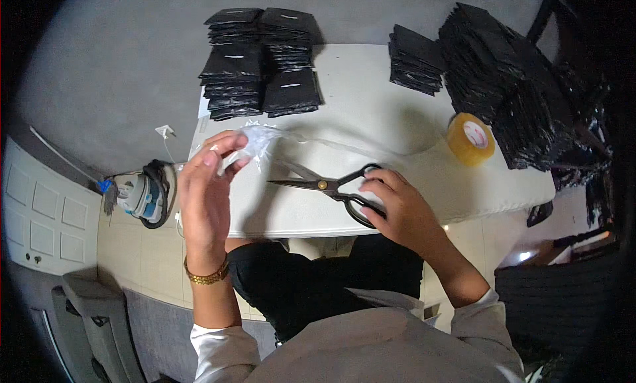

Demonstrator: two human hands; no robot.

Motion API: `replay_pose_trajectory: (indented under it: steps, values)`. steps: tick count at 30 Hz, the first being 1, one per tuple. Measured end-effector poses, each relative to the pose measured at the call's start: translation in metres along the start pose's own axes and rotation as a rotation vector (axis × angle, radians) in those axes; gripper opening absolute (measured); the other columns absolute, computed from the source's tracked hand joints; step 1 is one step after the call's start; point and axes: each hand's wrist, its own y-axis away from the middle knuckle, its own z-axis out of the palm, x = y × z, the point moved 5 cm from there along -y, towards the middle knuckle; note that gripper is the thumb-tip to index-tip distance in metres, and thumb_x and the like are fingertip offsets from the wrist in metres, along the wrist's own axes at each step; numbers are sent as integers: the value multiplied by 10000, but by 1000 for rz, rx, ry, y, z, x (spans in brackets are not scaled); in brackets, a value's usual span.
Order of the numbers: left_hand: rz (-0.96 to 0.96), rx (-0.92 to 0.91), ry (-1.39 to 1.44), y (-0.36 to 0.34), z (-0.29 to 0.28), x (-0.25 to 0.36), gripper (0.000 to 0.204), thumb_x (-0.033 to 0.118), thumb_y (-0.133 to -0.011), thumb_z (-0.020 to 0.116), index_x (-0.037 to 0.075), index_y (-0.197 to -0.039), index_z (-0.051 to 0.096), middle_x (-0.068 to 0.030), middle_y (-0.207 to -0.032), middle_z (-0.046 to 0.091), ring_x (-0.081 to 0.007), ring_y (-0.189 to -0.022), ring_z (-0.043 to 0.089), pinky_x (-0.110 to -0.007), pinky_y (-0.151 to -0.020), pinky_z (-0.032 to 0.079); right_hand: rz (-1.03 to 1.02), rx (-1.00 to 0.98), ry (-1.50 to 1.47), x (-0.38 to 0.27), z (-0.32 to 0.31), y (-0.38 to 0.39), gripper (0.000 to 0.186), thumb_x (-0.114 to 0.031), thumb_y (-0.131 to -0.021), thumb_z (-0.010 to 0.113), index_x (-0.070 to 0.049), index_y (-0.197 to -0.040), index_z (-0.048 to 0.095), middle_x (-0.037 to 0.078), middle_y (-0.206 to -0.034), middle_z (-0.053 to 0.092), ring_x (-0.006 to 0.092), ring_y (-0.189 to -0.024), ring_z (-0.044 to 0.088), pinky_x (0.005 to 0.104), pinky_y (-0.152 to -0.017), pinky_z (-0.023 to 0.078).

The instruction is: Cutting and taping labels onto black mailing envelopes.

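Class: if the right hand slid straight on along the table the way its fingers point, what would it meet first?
The right hand points left at the scissors and already touches their handles; beyond the blades, probably the clear plastic.

A white desk [397, 85] stands against a grey wall [119, 58]. Pale floor tiles [132, 250] lie below. A white panelled door [40, 217] is at left.

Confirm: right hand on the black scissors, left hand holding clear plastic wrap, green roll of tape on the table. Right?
Not quite. The roll of tape is yellowish tan, not green; the head view shows it. The rest stands: right hand on the black scissors, left hand holding clear plastic wrap, tape on the table.
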Motion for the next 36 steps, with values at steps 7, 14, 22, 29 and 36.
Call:
replay_pose_trajectory:
  steps: [7, 14, 22, 29, 36]
  values:
    - [75, 78, -80, 0, -19, 19, 353, 313, -1068, 586, -3, -1123, 733, -184, -1349, 662, -248, -1262, 614, -469, -1040, 524, 69, -74, 154, 4, 26, 4, 449, -148, -892, 794, -6, -1283, 625, 260, -1315, 609, 421, -1257, 596, 498, -1089, 495]
    - [-11, 123, -18, 13, -19, 19, 344, 302, -1073, 571, -9, -1108, 712, -172, -1303, 671, -243, -1237, 616, -465, -1034, 527, 197, -254, 285, -3, 16, -11, 391, -118, -879, 772, -1, -1215, 610, 223, -1062, 678, 392, -1053, 704, 493, -919, 569]
    - [-82, 126, 76, 12, -21, 16, 358, 312, -1073, 566, -11, -1136, 709, -138, -1257, 680, -247, -1212, 617, -452, -1027, 505, 166, -193, 254, 11, 9, -13, 321, -38, -845, 752, 10, -1137, 627, 216, -951, 709, 377, -904, 742, 485, -826, 594]
    - [-65, 102, 93, 1, -25, 13, 372, 324, -1076, 564, -7, -1154, 715, -124, -1233, 697, -225, -1180, 626, -432, -1022, 496, 219, -306, 220, 16, 3, -20, 337, -70, -809, 793, 6, -1114, 670, 175, -853, 718, 369, -846, 746, 466, -797, 584]
    - [-78, 128, 138, -7, -32, 1, 370, 335, -1075, 573, 9, -1159, 728, -108, -1223, 713, -216, -1158, 631, -416, -1010, 492, 161, -255, -181, 18, 7, -16, 361, -81, -861, 783, -46, -1205, 676, 104, -841, 709, 275, -806, 728, 434, -772, 575]
